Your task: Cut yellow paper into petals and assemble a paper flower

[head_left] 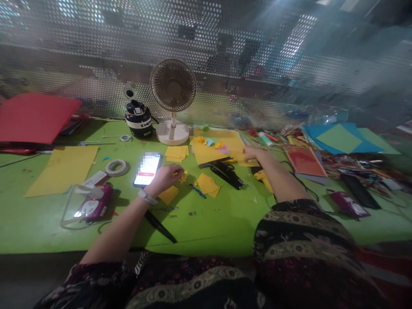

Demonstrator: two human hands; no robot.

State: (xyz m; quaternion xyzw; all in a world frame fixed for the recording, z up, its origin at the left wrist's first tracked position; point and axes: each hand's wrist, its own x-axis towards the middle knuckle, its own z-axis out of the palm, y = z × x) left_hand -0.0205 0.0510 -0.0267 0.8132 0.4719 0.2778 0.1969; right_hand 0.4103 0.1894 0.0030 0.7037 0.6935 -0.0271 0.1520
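Note:
My left hand (165, 178), with a white band at the wrist, is closed beside a small pile of folded yellow paper pieces (184, 177). What its curled fingers hold, if anything, I cannot make out. The arm passes over the edge of a lit phone (147, 170). My right hand (253, 153) reaches to the right edge of a large yellow sheet (206, 155), which bears small yellow, blue and pink paper pieces. Blur hides how its fingers are set. Between the hands lie a black stapler (227, 172), yellow paper squares (208, 185) and a small blue item (197, 191).
Behind stand a white fan (173, 131) and a dark bottle (139, 120). A yellow glue gun (264, 178) lies under my right forearm. Tape (116, 167) and a purple pouch (96, 204) sit left; coloured sheets (341, 139) and another purple pouch (347, 204) right.

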